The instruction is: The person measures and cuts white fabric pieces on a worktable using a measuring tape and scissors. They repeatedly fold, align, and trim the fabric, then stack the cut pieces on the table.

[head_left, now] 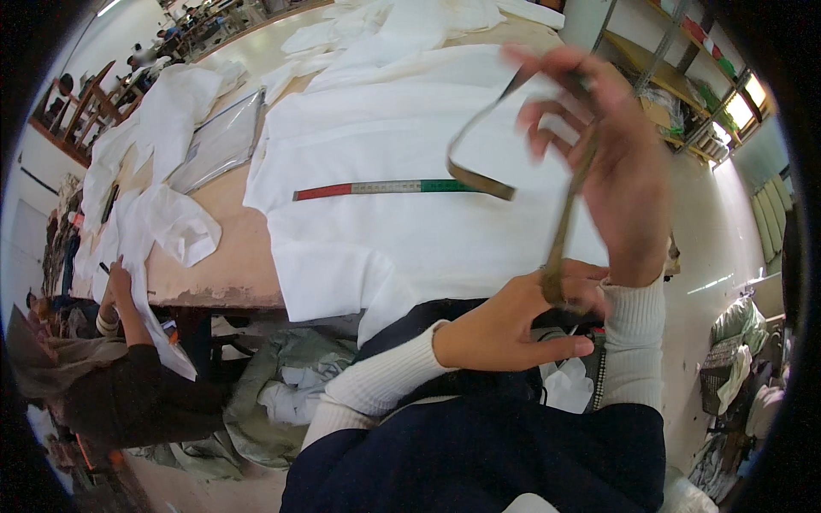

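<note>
The table [235, 267] carries a spread white garment [359, 248]. Above it, the blurred right hand [623, 167] grasps a tape measure [389, 187], which drops to the left hand [506, 327], whose grip I cannot tell. The tape's flat stretch runs left-to-right on the garment, leftward of both hands.
</note>
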